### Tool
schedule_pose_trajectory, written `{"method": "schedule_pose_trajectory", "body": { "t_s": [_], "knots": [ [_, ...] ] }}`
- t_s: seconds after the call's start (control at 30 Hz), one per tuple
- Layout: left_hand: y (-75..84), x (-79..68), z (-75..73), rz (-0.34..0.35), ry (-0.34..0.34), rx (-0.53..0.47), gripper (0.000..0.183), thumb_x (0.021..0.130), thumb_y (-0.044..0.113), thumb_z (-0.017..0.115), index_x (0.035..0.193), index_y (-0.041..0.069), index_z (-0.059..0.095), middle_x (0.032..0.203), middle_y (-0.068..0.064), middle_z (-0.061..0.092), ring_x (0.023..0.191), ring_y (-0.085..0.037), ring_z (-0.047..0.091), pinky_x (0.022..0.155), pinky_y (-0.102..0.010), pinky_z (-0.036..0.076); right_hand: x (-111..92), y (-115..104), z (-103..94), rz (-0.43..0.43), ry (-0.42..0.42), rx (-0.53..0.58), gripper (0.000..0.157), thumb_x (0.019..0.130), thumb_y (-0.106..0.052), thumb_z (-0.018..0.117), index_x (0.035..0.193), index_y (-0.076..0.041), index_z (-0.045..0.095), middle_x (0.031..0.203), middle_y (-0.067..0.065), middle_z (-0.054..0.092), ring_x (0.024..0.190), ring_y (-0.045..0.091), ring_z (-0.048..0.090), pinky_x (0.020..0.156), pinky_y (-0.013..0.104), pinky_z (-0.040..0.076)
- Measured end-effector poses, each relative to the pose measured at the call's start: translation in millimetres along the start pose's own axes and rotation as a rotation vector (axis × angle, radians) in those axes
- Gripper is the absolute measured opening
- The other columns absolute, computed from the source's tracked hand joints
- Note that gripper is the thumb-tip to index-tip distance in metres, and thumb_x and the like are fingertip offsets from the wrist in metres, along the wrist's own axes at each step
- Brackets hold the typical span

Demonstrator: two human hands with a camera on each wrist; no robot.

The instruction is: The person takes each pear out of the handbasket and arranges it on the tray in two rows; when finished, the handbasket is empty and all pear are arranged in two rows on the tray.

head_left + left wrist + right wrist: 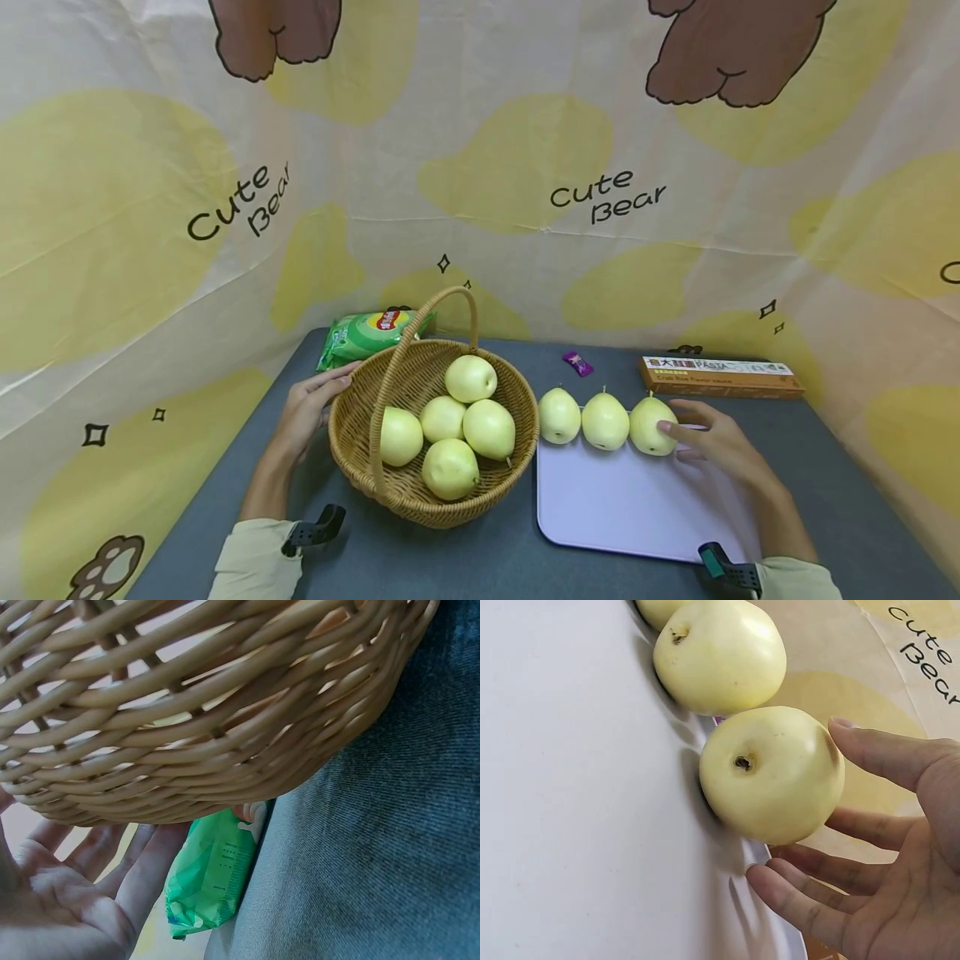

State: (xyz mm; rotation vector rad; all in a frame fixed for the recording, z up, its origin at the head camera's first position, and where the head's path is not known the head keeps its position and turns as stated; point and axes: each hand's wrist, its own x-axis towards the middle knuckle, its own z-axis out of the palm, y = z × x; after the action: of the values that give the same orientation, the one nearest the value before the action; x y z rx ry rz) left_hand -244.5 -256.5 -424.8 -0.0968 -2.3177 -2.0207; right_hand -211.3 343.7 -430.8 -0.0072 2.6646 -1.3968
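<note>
A wicker basket with a tall handle holds several pale yellow-green pears. My left hand is at the basket's left side, fingers extended along its rim; in the left wrist view the palm is bare beneath the weave. To the right, three pears stand in a row along the far edge of a pale lilac tray. Around the rightmost pear my right hand is spread loosely, thumb at its side and fingers behind; whether they touch it I cannot tell.
A green snack packet lies behind the basket. Beyond the tray are a small purple wrapped candy and a long orange-brown pasta box. Patterned cloth encloses the back and sides of the dark table.
</note>
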Motion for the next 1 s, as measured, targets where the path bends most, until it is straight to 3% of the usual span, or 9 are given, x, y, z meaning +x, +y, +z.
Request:
{"method": "schedule_pose_trajectory", "body": {
  "t_s": [0.33,0.5,0.77,1.0],
  "knots": [
    [0.1,2.2,0.7,0.011,0.0,-0.008,0.051,0.109,0.033,0.061,0.149,0.001,0.06,0.122,0.013,0.073,0.106,-0.004,0.073,0.083,-0.031,0.064,-2.7,-3.1,-2.3,0.022,0.004,-0.029,0.081,0.105,-0.044,0.067,0.163,0.003,0.033,0.156,0.039,0.041,0.117,0.038,0.069,0.087,0.04,0.064],
    [0.7,0.9,0.9,0.009,-0.004,-0.015,0.051,0.11,0.031,0.061,0.149,0.0,0.059,0.124,0.011,0.072,0.107,-0.004,0.072,0.085,-0.03,0.064,-4.4,-5.0,-4.2,0.022,0.022,-0.066,0.083,0.104,-0.048,0.067,0.162,0.001,0.034,0.154,0.039,0.044,0.124,0.046,0.064,0.089,0.041,0.063],
    [1.0,-0.3,0.9,0.005,-0.004,-0.021,0.051,0.11,0.032,0.061,0.15,0.0,0.059,0.125,0.01,0.072,0.107,-0.004,0.072,0.084,-0.03,0.064,-7.5,-18.0,-10.3,-0.027,0.095,-0.124,0.085,0.104,-0.053,0.066,0.163,-0.001,0.035,0.157,0.038,0.042,0.143,0.059,0.041,0.106,0.071,0.045],
    [-1.5,0.8,-0.3,0.013,-0.003,-0.012,0.051,0.11,0.033,0.061,0.149,0.0,0.06,0.124,0.012,0.072,0.107,-0.004,0.072,0.084,-0.03,0.064,-11.4,-35.4,-8.9,-0.071,0.137,-0.124,0.084,0.102,-0.053,0.068,0.163,-0.005,0.038,0.158,0.033,0.044,0.145,0.056,0.041,0.107,0.074,0.041]
  ]
}}
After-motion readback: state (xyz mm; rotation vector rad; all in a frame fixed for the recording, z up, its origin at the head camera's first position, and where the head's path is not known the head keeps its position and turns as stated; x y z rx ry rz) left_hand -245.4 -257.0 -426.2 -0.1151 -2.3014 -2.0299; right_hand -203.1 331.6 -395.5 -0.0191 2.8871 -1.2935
